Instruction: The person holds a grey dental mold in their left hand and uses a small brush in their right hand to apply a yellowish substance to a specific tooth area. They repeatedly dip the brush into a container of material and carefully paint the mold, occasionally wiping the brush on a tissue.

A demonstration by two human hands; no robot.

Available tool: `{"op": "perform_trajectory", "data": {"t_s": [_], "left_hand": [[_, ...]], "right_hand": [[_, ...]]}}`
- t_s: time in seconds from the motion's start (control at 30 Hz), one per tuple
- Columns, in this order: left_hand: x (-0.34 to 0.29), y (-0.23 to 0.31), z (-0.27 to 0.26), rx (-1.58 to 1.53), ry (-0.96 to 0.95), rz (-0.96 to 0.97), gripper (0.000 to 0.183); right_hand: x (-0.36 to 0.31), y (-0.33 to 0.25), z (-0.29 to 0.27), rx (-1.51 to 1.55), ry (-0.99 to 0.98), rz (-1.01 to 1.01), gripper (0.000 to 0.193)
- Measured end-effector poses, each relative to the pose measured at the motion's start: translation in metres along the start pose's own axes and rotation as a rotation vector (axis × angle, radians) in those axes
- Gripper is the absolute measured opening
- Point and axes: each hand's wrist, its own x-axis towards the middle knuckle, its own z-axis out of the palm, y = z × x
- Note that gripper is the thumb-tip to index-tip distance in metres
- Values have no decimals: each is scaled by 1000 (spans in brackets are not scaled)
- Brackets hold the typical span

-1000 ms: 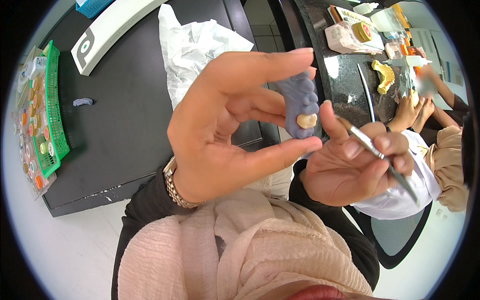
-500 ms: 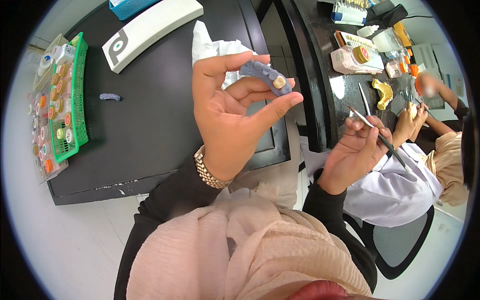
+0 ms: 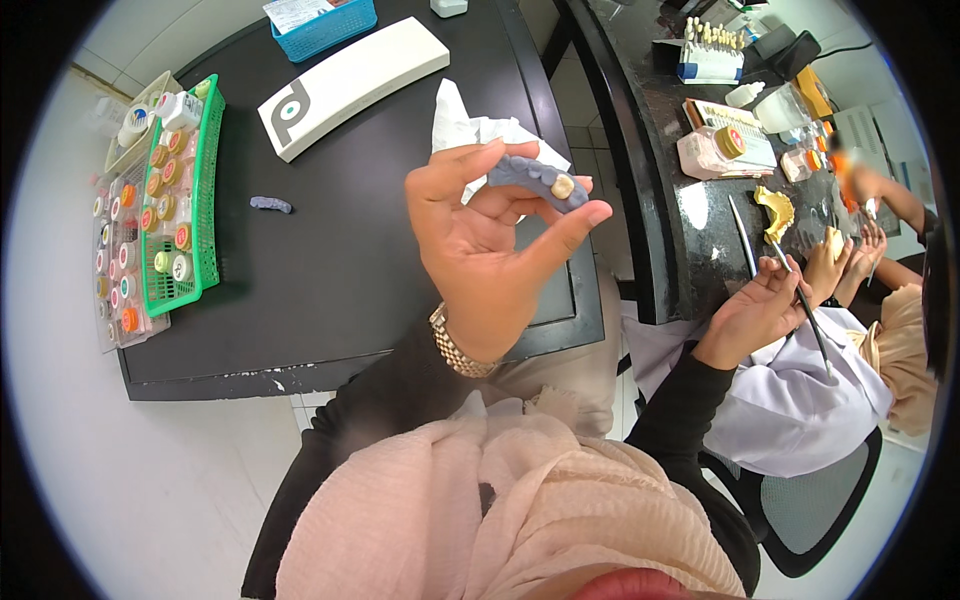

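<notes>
My left hand [image 3: 482,262], wearing a gold watch, pinches a grey-blue dental model [image 3: 527,178] between thumb and fingers. One cream tooth crown [image 3: 562,187] sits on the model near my thumb tip. Off to the right, my right hand [image 3: 752,318] has its palm turned up and its fingers closed around a slim dark-handled brush [image 3: 815,330]. The brush lies slantwise, its thin end near a yellow dental cast [image 3: 775,212] on the dark counter. A smaller grey-blue model piece [image 3: 271,204] rests on the black table, apart from both hands.
A green basket [image 3: 207,190] of small capped jars stands at the left. Behind are a long white box [image 3: 355,85], a blue basket [image 3: 320,38] and crumpled tissue [image 3: 455,122]. The counter [image 3: 650,200] holds a pink jar [image 3: 705,152] and shade guide [image 3: 712,50]. Another person works at right.
My right hand has moved right, farther from the model, and the brush has swung toward the yellow cast. My left hand keeps its pinch on the model. The whole view has shifted slightly.
</notes>
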Motion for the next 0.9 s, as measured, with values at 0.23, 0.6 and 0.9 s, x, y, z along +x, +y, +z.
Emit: {"op": "perform_trajectory", "data": {"t_s": [0.23,0.6,0.9], "left_hand": [[0,4,-4,20,-5,-37,67],[-2,10,8,52,-69,-136,67],[-7,6,13,2,-280,-297,65]], "right_hand": [[2,2,-3,17,-16,66,10],[18,2,-1,-296,-159,-19,48],[19,6,-13,-260,-361,142,47]]}}
